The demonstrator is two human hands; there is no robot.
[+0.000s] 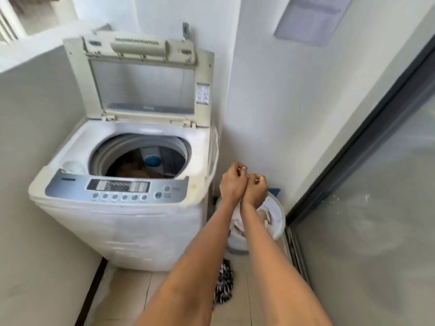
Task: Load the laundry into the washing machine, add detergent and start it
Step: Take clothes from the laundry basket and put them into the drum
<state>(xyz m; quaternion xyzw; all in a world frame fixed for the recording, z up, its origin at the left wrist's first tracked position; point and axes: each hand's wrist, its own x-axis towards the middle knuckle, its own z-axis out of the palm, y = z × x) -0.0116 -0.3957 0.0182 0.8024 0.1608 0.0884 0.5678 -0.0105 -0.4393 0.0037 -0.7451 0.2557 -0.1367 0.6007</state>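
Bare forearms reach in from six o'clock and run up toward the middle of the view, meeting at the wrists. Under them, on the tiled floor [131, 288], lies a black-and-white patterned cloth [223, 284], a narrow strip with its long axis running twelve to six. Farther up, the left hand [233, 182] and right hand [256, 189] are touching, both with fingers curled inward; whether they pinch anything between them I cannot tell, as the fingertips are small and blurred. Directly below the hands, at about four o'clock from the washer, stands a pale round laundry basket [280, 215] on the floor, with light-coloured laundry [237, 222] bunched inside. At nine o'clock from the hands sits the washing machine [122, 222], a white top-loader with a somewhat yellowed casing. Its grey control panel [117, 188] faces the person along the front edge, with a dark display and a row of round buttons. Beyond the panel the round drum [141, 158] opens straight upward, and dark and brownish clothes [134, 170] lie in its bottom. Farthest back, at twelve o'clock, the lid [141, 78] stands raised, nearly upright against the wall [270, 90], its window pane facing forward. At three o'clock runs a dark-framed glass door [376, 208].
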